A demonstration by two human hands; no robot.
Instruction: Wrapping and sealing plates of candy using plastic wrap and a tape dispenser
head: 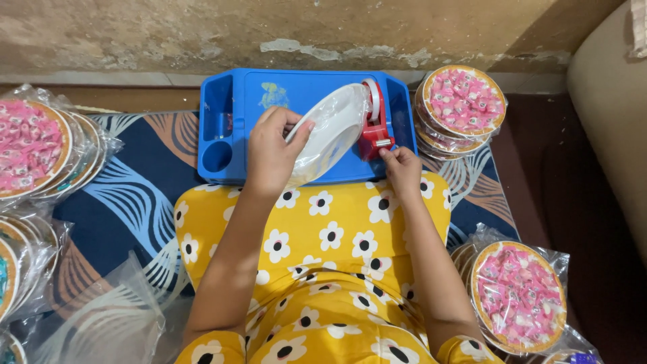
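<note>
Even, soft indoor light, fairly bright. Colours saturated. Glare on clear plastic bag (331,128) and wrapped plates (517,298). Right side falls into dark shadow by sofa (610,114). Focus sharp at centre; slight wide-angle bending at edges.

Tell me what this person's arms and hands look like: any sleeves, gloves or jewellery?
Both arms are bare from the upper arm down. The left hand and right hand wear no gloves, and no rings or bracelets show. Short yellow sleeves printed with white, dark-centred flowers match the dress.

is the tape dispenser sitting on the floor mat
No, the red tape dispenser stands on the blue tray, by the right hand.
</note>
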